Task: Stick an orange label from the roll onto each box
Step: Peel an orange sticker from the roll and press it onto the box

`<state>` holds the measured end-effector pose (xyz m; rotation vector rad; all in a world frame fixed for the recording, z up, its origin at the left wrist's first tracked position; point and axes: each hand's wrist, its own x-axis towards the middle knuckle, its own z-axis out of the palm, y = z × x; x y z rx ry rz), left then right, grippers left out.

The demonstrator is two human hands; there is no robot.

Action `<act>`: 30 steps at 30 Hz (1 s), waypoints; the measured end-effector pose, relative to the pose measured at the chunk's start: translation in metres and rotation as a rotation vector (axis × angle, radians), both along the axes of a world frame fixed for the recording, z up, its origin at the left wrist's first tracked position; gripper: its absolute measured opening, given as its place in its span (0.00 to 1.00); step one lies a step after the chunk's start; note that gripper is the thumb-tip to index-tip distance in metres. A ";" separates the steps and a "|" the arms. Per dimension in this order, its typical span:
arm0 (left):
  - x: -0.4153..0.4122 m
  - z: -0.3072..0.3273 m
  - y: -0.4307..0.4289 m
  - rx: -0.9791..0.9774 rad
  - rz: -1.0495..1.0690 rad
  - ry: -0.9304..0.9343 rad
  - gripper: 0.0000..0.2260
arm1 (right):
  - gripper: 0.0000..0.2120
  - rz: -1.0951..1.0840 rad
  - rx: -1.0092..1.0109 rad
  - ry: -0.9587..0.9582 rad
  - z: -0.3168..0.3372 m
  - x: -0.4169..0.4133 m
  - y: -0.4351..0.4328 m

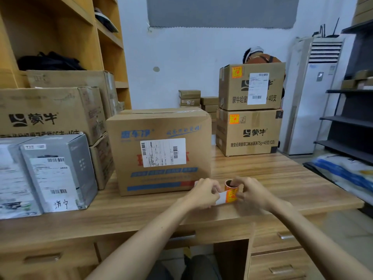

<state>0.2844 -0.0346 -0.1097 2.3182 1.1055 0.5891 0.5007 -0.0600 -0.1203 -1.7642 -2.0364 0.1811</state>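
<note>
left hand (203, 194): curled, with thumb and fingers pinched on the white backing strip (220, 198) that is drawn out from the label roll.
right hand (251, 194): fingers are curled round the label roll (231, 185), which is held upright with its open core turned up.
hands together: both are held close to each other just above the desk (262, 174), joined only by the strip and the roll between them.
orange label (231, 196): seen on the strip between the two hands, next to the right thumb; whether its edge is lifted cannot be told.
large box (159, 150): a brown carton set on the desk just beyond the left hand, with a white shipping slip stuck on its near face.
upper stacked box (251, 86): set well beyond the right hand on top of the lower stacked box (249, 132); an orange sticker is carried at the top left corner of each near face.
grey boxes (58, 172): placed well to the left of the left hand, white slips stuck on their fronts.
brown cartons (50, 112): stacked beyond the grey boxes, far left of the hands.
person (256, 55): partly seen behind the upper stacked box.
air conditioner (314, 93): a white standing unit far beyond and to the right of the right hand.
</note>
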 end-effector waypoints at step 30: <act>-0.017 -0.063 0.014 0.227 0.030 -0.285 0.07 | 0.14 -0.133 0.470 -0.114 -0.057 -0.067 -0.028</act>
